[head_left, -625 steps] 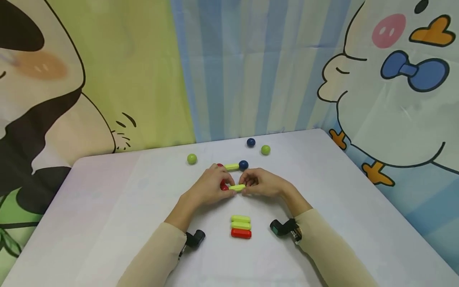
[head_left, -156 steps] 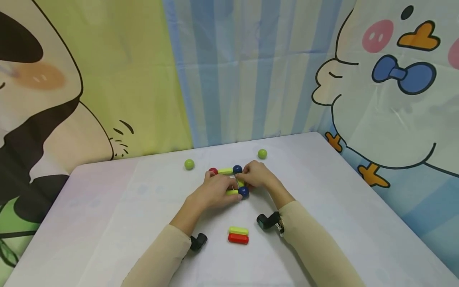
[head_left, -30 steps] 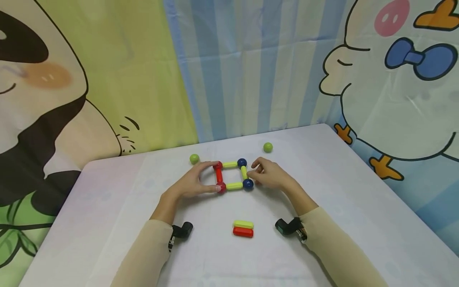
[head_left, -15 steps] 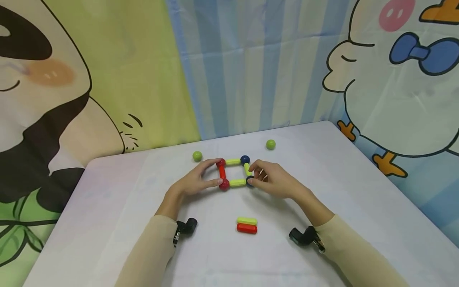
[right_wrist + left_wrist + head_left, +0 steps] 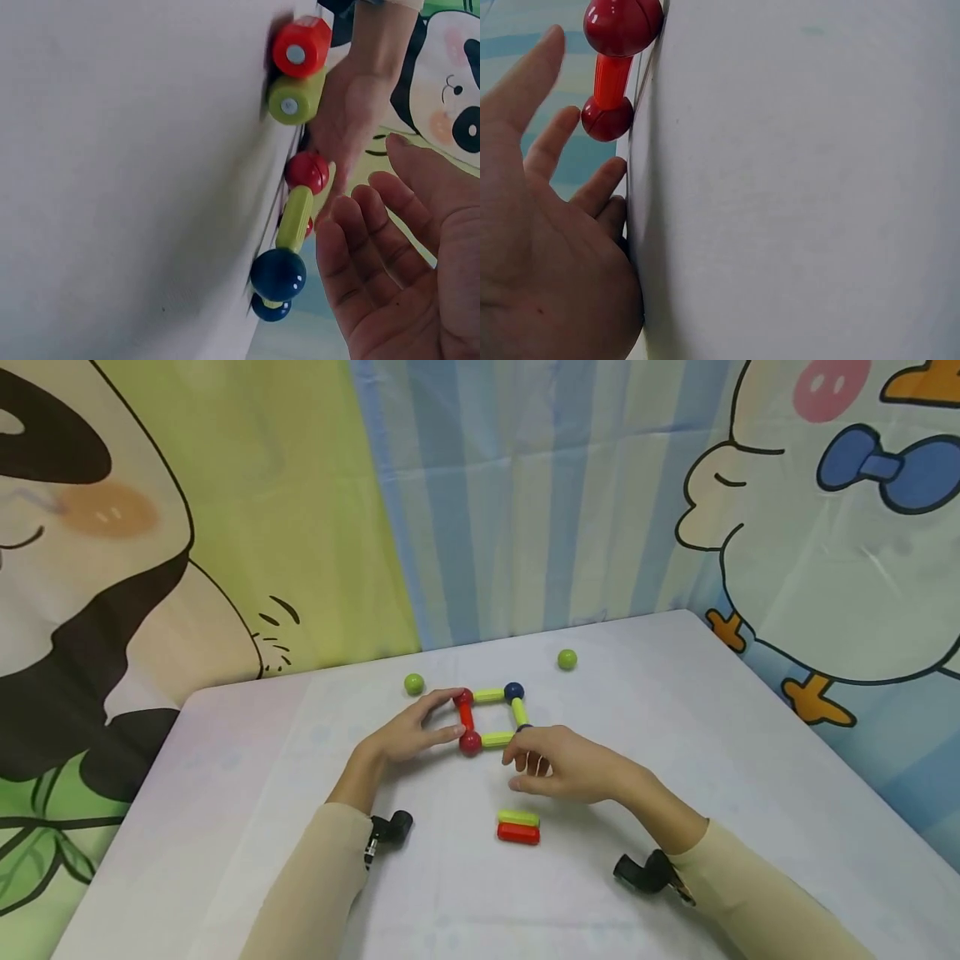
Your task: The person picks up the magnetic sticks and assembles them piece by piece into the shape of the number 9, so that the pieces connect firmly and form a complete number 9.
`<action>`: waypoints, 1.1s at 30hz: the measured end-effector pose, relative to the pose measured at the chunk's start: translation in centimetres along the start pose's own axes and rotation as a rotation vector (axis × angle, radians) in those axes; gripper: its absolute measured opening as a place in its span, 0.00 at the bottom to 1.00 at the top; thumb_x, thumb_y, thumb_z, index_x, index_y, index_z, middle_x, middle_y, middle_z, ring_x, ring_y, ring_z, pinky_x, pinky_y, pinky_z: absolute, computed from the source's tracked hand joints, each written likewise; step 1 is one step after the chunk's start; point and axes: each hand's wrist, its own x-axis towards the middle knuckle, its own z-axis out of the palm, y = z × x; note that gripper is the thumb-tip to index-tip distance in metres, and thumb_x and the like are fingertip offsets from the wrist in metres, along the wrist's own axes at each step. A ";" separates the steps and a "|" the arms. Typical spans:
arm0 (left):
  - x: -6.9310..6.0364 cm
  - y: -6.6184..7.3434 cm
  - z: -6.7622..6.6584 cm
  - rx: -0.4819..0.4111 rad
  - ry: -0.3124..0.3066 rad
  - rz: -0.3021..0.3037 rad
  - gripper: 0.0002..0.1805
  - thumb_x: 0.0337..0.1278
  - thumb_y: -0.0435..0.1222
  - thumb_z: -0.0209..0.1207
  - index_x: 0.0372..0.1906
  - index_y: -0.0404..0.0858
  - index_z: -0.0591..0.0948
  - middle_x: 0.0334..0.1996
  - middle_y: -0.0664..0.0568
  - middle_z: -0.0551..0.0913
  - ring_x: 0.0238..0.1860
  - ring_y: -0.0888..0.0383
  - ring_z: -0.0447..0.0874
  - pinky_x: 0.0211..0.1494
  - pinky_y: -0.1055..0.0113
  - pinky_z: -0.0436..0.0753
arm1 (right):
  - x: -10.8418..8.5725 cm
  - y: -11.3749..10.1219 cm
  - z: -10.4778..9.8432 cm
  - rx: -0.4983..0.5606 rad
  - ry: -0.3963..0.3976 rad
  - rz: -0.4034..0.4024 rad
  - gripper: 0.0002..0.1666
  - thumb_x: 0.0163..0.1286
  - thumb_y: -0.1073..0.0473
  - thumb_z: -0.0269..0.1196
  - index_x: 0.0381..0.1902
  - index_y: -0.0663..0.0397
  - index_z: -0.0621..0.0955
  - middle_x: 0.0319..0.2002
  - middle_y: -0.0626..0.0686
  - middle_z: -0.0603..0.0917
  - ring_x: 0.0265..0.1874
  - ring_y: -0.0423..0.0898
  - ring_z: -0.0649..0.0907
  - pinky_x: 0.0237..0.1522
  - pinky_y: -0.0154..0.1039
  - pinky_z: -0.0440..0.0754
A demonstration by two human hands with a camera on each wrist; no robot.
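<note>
A flat square of magnetic balls and rods lies on the table. Its left side is a red rod (image 5: 467,717) between two red balls (image 5: 470,742); yellow-green rods (image 5: 489,695) make the other sides, with blue balls (image 5: 513,692) at the right corners. My left hand (image 5: 405,735) is beside the red side, fingers spread; its index fingertip is at the far red ball, its thumb near the close one. My right hand (image 5: 566,764), fingers loosely bent around nothing, hovers before the near blue ball (image 5: 279,274) and mostly hides it in the head view.
Nearer the person, a loose yellow-green rod (image 5: 518,817) and a loose red rod (image 5: 518,833) lie side by side. Two green balls stand beyond the square, one at left (image 5: 414,684) and one at right (image 5: 567,659). A printed cloth (image 5: 495,527) hangs behind the table.
The right hand has come away from the square's right side toward the person and the loose rods. My left hand stays at the red side. Earlier, the blue balls and more rods were added.
</note>
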 end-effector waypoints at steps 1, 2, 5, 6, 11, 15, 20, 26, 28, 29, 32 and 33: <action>0.1 0.1 0.1 -0.003 -0.002 0.009 0.38 0.64 0.56 0.65 0.77 0.61 0.65 0.80 0.55 0.59 0.82 0.49 0.50 0.78 0.37 0.53 | -0.2 -0.1 0.1 0.002 -0.011 -0.008 0.16 0.73 0.51 0.67 0.53 0.51 0.81 0.44 0.44 0.84 0.41 0.38 0.82 0.46 0.40 0.85; 0.2 0.2 0.1 -0.004 -0.004 0.020 0.38 0.64 0.56 0.64 0.77 0.62 0.65 0.79 0.56 0.59 0.81 0.49 0.50 0.78 0.37 0.53 | -0.3 -0.1 0.2 0.006 -0.020 -0.014 0.15 0.73 0.52 0.67 0.53 0.52 0.81 0.45 0.46 0.84 0.41 0.39 0.82 0.47 0.40 0.85; 0.4 0.5 0.4 0.018 -0.009 0.048 0.38 0.65 0.56 0.64 0.78 0.62 0.65 0.79 0.57 0.59 0.81 0.48 0.51 0.78 0.36 0.54 | -0.7 -0.3 0.4 0.011 -0.039 -0.014 0.15 0.72 0.53 0.68 0.52 0.51 0.81 0.47 0.48 0.84 0.41 0.40 0.82 0.47 0.40 0.85; 0.5 0.6 0.4 0.033 -0.008 0.051 0.39 0.65 0.56 0.64 0.78 0.61 0.64 0.79 0.56 0.59 0.81 0.48 0.51 0.77 0.35 0.54 | -0.8 -0.3 0.4 0.011 -0.045 -0.013 0.15 0.72 0.53 0.68 0.52 0.51 0.81 0.47 0.48 0.84 0.42 0.40 0.82 0.47 0.40 0.85; 0.7 1.0 0.5 0.095 -0.001 0.033 0.40 0.64 0.54 0.65 0.79 0.62 0.63 0.80 0.56 0.60 0.82 0.47 0.48 0.77 0.34 0.52 | -1.0 -0.5 0.7 0.009 -0.083 0.015 0.16 0.69 0.53 0.71 0.51 0.49 0.82 0.46 0.47 0.84 0.42 0.43 0.83 0.47 0.39 0.84; 0.8 1.1 0.5 0.121 -0.005 0.022 0.40 0.64 0.55 0.64 0.79 0.63 0.62 0.80 0.56 0.59 0.83 0.46 0.45 0.77 0.33 0.50 | -1.2 -0.6 0.8 -0.005 -0.111 0.043 0.15 0.68 0.53 0.72 0.51 0.47 0.83 0.45 0.45 0.84 0.41 0.42 0.83 0.47 0.37 0.83; 0.9 1.0 0.6 0.132 0.003 0.030 0.41 0.64 0.56 0.64 0.79 0.61 0.62 0.80 0.54 0.59 0.82 0.46 0.47 0.78 0.34 0.51 | -1.2 -0.7 1.0 -0.020 -0.135 0.060 0.14 0.69 0.55 0.71 0.51 0.45 0.83 0.44 0.42 0.83 0.41 0.40 0.82 0.48 0.36 0.82; 0.5 0.1 0.8 0.137 0.016 0.027 0.41 0.64 0.56 0.64 0.79 0.59 0.62 0.80 0.53 0.60 0.81 0.46 0.52 0.77 0.34 0.54 | -1.0 -0.5 1.5 -0.028 -0.193 0.081 0.12 0.68 0.60 0.69 0.49 0.43 0.83 0.40 0.38 0.82 0.41 0.37 0.82 0.48 0.34 0.82; 0.3 0.0 0.8 0.136 0.018 0.026 0.41 0.64 0.56 0.64 0.79 0.59 0.62 0.80 0.53 0.61 0.81 0.46 0.51 0.77 0.34 0.54 | -0.9 -0.5 1.5 -0.030 -0.205 0.090 0.12 0.68 0.61 0.69 0.48 0.43 0.83 0.40 0.37 0.82 0.41 0.37 0.81 0.49 0.34 0.82; 0.2 0.0 0.8 0.135 0.018 0.027 0.41 0.64 0.56 0.64 0.79 0.59 0.62 0.80 0.53 0.61 0.81 0.46 0.51 0.77 0.34 0.54 | -1.0 -0.5 1.5 -0.033 -0.209 0.098 0.12 0.68 0.61 0.69 0.48 0.43 0.83 0.40 0.37 0.82 0.41 0.37 0.81 0.49 0.34 0.82; 0.1 0.1 0.7 0.131 0.018 0.035 0.41 0.64 0.55 0.64 0.79 0.58 0.62 0.80 0.53 0.60 0.82 0.45 0.50 0.77 0.33 0.53 | -1.3 -0.9 1.2 -0.047 -0.213 0.126 0.12 0.67 0.63 0.69 0.47 0.44 0.84 0.40 0.38 0.82 0.41 0.38 0.82 0.49 0.34 0.82; 0.1 0.2 0.6 0.132 0.016 0.038 0.41 0.64 0.55 0.64 0.79 0.59 0.63 0.80 0.53 0.60 0.82 0.45 0.49 0.77 0.33 0.52 | -1.5 -1.0 1.0 -0.056 -0.213 0.139 0.12 0.67 0.63 0.69 0.47 0.44 0.84 0.40 0.38 0.82 0.41 0.38 0.81 0.48 0.34 0.82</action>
